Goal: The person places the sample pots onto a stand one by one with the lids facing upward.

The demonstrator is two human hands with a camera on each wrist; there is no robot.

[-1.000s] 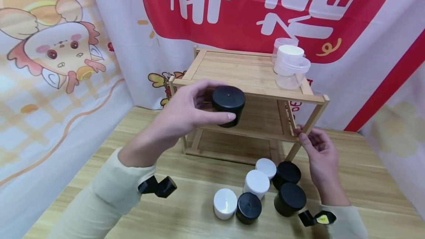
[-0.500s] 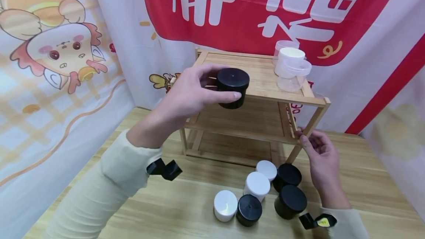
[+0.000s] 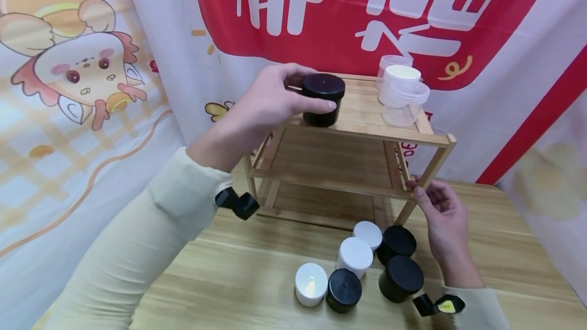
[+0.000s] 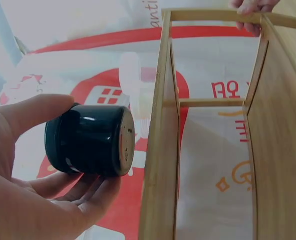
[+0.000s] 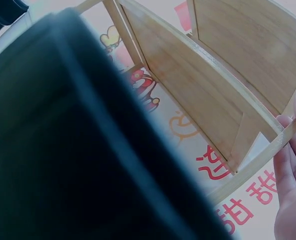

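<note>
A black lidded jar (image 3: 323, 97) is held upright by my left hand (image 3: 279, 93), thumb in front and fingers behind. In the head view it overlaps the front edge of the top board of a wooden three-tier shelf (image 3: 353, 134). The left wrist view shows a narrow gap between the jar's base (image 4: 127, 141) and that board (image 4: 158, 130). My right hand (image 3: 444, 215) grips the shelf's front right post at the middle tier. Thumb and fingers sit on either side of the wood in the right wrist view, where the right hand (image 5: 292, 165) is at the edge.
On the top board's right side stand two clear tubs (image 3: 403, 108) with a white jar (image 3: 398, 76) between them. Several white jars (image 3: 311, 283) and black jars (image 3: 401, 278) are on the wood-grain floor before the shelf. Printed cloth (image 3: 339, 24) hangs behind.
My left hand has raised the black jar from in front of the middle tier to the height of the top board. My right hand keeps its grip on the post.
</note>
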